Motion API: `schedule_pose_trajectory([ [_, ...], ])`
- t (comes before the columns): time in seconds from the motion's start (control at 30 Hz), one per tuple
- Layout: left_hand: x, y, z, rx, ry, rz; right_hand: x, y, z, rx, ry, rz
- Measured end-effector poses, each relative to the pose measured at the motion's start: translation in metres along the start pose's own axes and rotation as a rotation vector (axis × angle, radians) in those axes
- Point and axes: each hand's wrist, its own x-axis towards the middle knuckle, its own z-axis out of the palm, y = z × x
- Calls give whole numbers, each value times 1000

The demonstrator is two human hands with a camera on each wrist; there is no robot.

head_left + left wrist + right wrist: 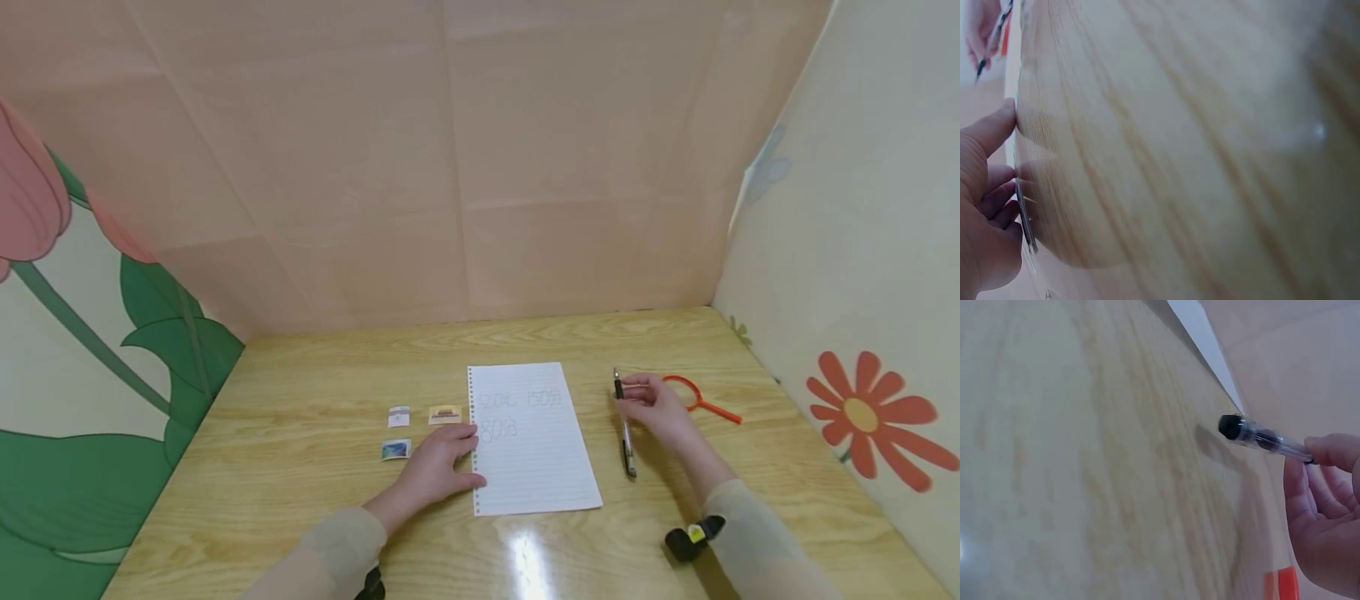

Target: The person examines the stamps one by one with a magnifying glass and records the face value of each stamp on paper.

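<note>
In the head view a lined sheet of paper (pixel 536 467) with punched holes down its left side bears pencil-thin handwriting in its upper part. My left hand (pixel 438 467) rests at the sheet's left edge, thumb and fingertips touching it. My right hand (pixel 654 408), to the right of the paper, pinches a clear-barrelled pen (pixel 627 437) between thumb and fingers. The pen's black tip points away from me. From the right wrist the pen's dark rear end (pixel 1230 427) shows over the table, with the other fingers loosely bent beneath.
Three small picture cards lie left of the paper: a yellowish one (pixel 445 415), a whitish one (pixel 399 416) and a blue-green one (pixel 396 450). A red-rimmed magnifying glass (pixel 718 411) lies beyond my right hand. Walls border the wooden table (pixel 300 500) at the back and sides.
</note>
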Motion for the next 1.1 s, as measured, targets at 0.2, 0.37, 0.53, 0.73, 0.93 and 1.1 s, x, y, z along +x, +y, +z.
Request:
schedule_pose_trajectory([
  [0.2, 0, -1, 0, 0, 4, 2, 10, -1, -7, -99, 23, 47],
  [0.37, -1, 0, 0, -6, 1, -4, 17, -3, -8, -196, 22, 96],
  [0.53, -1, 0, 0, -13, -11, -22, 21, -1, -4, -184, -1, 114],
  [0.73, 0, 0, 1, -17, -10, -20, 22, 2, 3, -197, 5, 138],
  [0.93, 0, -1, 1, -16, -5, -17, 22, 6, 8, -256, 33, 104],
  [1.1, 0, -1, 1, -18, -3, -19, 24, 8, 12, -334, 53, 103],
])
